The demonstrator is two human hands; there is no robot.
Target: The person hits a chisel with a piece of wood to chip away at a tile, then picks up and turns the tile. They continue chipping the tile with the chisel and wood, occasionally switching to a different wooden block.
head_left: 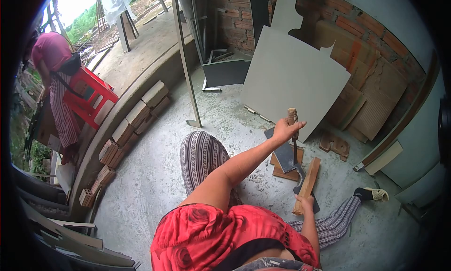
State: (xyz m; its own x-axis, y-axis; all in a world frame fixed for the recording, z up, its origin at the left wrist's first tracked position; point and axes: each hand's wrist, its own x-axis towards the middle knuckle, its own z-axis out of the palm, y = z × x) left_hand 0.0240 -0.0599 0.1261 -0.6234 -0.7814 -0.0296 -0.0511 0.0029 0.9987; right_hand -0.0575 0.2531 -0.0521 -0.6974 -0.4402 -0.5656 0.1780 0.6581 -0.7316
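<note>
I sit on the concrete floor with my legs stretched out. My left hand (287,128) is raised and holds a tool (294,139) by its wooden handle, with the dark metal part pointing down. My right hand (306,204) grips the lower end of a wooden stick (310,174), which stands tilted. The tool's metal end hangs just left of the stick's top. A dark slab (283,153) and flat wood pieces (284,172) lie on the floor under the tool and the stick.
A large grey board (291,78) leans on the brick wall behind. Wood offcuts (334,144) lie to the right. Bricks (136,116) line a curb on the left. Another person (54,59) stands by a red plastic stool (89,94). Stacked boards (80,245) sit at the lower left.
</note>
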